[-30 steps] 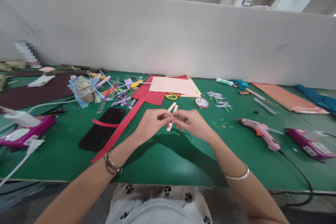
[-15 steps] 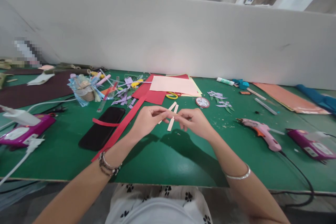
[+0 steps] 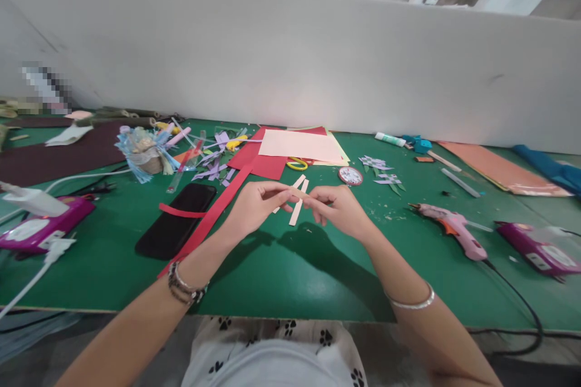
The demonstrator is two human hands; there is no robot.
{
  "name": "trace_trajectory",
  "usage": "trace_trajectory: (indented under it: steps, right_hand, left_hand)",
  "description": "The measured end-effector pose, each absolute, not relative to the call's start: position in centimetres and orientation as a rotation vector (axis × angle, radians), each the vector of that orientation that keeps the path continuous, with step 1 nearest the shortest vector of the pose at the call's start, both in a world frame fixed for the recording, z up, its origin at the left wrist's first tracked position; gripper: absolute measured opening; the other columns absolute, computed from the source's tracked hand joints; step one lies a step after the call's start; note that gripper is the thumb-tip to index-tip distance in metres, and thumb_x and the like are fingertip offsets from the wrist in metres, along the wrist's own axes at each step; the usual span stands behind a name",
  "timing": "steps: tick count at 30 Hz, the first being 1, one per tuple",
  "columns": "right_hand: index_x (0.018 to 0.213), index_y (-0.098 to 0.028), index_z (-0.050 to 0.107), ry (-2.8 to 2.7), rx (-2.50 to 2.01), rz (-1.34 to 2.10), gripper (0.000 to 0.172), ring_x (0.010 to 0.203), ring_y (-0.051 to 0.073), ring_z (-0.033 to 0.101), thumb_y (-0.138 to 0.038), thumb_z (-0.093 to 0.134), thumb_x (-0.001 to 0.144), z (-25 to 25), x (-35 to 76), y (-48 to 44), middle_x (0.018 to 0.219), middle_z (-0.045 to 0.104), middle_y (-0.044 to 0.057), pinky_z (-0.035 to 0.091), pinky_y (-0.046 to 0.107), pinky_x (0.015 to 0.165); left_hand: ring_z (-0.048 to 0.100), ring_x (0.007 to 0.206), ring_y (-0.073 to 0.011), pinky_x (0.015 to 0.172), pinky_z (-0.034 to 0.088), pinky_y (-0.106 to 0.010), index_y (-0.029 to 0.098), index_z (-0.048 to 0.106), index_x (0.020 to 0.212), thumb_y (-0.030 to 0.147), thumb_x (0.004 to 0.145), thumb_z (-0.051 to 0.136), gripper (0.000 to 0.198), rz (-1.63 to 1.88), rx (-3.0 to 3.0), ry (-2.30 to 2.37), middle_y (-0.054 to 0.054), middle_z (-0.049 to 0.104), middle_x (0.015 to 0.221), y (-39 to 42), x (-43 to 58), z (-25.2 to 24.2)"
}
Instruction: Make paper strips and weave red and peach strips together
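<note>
got a small pale strip (image 3: 298, 193) pinched btwn thumb & fingertips of both hands, l hand (image 3: 254, 208) on one end, r hand (image 3: 341, 210) on the other. tips are close together, so my fingers hide most of it; can't tell its full shape. the other fingers of my r hand curl in loosely. both hands are up off the green table (image 3: 304, 290), w/ their shadows on the surface below.

under my fingertips, two more pale strips (image 3: 297, 210) lie on the table, set at a slant to each other, tops near one another, partly covered by my l fingers.

just beyond: yellow-handled scissors (image 3: 297, 164) partly under a pale pink sheet (image 3: 299, 146), which lies over red sheets (image 3: 269, 167). round red-rimmed container (image 3: 350, 176) sits to the r of those, w/ purple & white woven bits (image 3: 374, 163) next to it.

on my l, a long red strip (image 3: 227, 199) runs at a slant from the red sheets twd me, along the r side of a black phone (image 3: 170, 240). a short red strip (image 3: 181, 211) lies across the phone. well over to my r: pink glue gun (image 3: 454, 231), nozzle pointing l, & a purple power strip (image 3: 538, 248) beside it.
</note>
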State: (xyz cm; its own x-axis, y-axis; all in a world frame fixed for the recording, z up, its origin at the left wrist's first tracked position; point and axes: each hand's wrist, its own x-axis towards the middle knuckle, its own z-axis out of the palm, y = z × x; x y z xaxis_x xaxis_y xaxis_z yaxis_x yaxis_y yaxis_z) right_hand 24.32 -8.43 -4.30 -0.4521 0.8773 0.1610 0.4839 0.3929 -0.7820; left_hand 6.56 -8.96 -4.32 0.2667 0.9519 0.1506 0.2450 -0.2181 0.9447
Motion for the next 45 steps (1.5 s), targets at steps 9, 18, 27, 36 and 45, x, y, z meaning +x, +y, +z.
trace_trajectory:
  steps: [9, 18, 27, 36, 45]
  right_hand:
    - [0.076, -0.015, 0.060, -2.083, -1.132, 0.936, 0.023, 0.044, 0.007, 0.050, -0.034, 0.047, 0.078, -4.34, 24.36, -8.34, 0.054, 0.056, -0.002, 0.040, 0.019, 0.046]
    - [0.074, -0.015, 0.063, -2.033, -1.130, 1.002, 0.026, 0.044, 0.007, 0.052, -0.034, 0.046, 0.079, -4.50, 23.59, -8.56, 0.054, 0.060, -0.001, 0.040, 0.019, 0.046]
    - [0.070, -0.015, 0.062, -2.008, -1.110, 1.085, 0.020, 0.040, 0.005, 0.050, -0.027, 0.048, 0.077, -4.48, 23.71, -8.65, 0.049, 0.057, -0.003, 0.039, 0.016, 0.043]
    - [0.070, -0.014, 0.062, -2.014, -1.079, 1.101, 0.018, 0.038, 0.005, 0.049, -0.026, 0.049, 0.076, -4.53, 23.78, -8.60, 0.050, 0.058, -0.003, 0.039, 0.016, 0.042]
    - [0.072, -0.014, 0.064, -2.006, -1.075, 1.120, 0.020, 0.039, 0.005, 0.049, -0.029, 0.051, 0.076, -4.62, 23.72, -8.48, 0.048, 0.056, -0.003, 0.039, 0.015, 0.042]
  left_hand:
    - [0.060, 0.055, -0.0102, 0.053, 0.045, -0.018, 0.014, 0.067, 0.073, 0.027, 0.075, 0.052, 0.019, 0.986, 1.670, 1.182, -0.003, 0.069, 0.073, -9.03, 6.28, -3.87]
    - [0.058, 0.052, -0.0089, 0.056, 0.046, -0.018, 0.014, 0.067, 0.076, 0.028, 0.074, 0.054, 0.020, 0.927, 1.712, 1.138, -0.002, 0.068, 0.067, -8.87, 6.55, -4.27]
    - [0.053, 0.051, -0.0085, 0.049, 0.041, -0.016, 0.015, 0.068, 0.072, 0.033, 0.074, 0.054, 0.023, 0.939, 1.911, 1.187, -0.001, 0.066, 0.064, -9.03, 6.19, -4.14]
    - [0.054, 0.052, -0.0091, 0.050, 0.041, -0.015, 0.017, 0.069, 0.071, 0.034, 0.071, 0.058, 0.020, 0.928, 1.949, 1.244, 0.000, 0.066, 0.061, -9.35, 6.11, -3.67]
    - [0.054, 0.050, -0.0080, 0.051, 0.043, -0.016, 0.017, 0.069, 0.072, 0.031, 0.073, 0.054, 0.020, 0.846, 1.917, 1.231, 0.000, 0.068, 0.067, -9.20, 5.88, -3.59]
